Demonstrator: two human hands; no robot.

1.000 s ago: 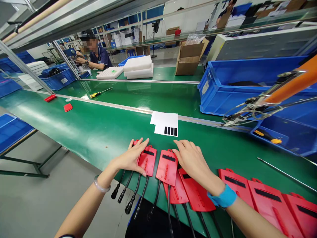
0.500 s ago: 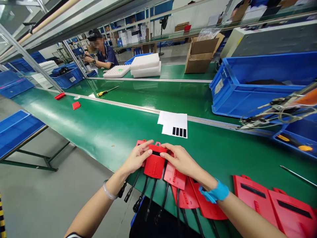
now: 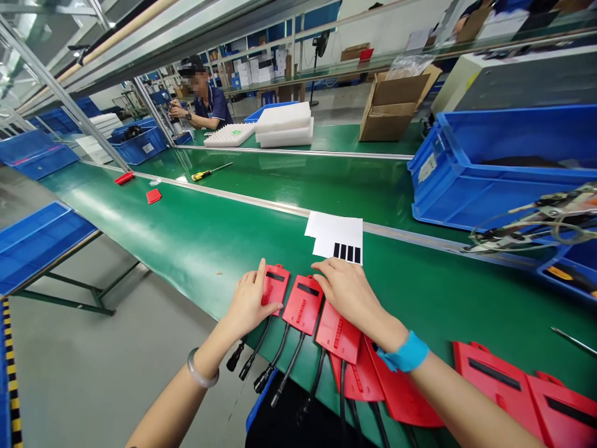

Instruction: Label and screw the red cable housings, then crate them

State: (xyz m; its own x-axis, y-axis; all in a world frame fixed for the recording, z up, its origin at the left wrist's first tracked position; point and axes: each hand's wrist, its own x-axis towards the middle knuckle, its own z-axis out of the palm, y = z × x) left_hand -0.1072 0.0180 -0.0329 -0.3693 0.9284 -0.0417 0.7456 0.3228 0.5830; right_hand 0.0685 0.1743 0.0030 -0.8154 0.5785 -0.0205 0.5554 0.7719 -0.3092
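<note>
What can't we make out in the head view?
- Head: left edge of leftmost red unit, behind left hand.
- Head: top of third red unit from left, behind right hand.
- Head: rightmost red unit, cut by right frame edge.
- Head: writing on right bin label, too small.

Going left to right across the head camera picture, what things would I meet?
Small red square, yellow screwdriver handle, left hand, red panel between the hands, right hand, thin metal rod.
</note>
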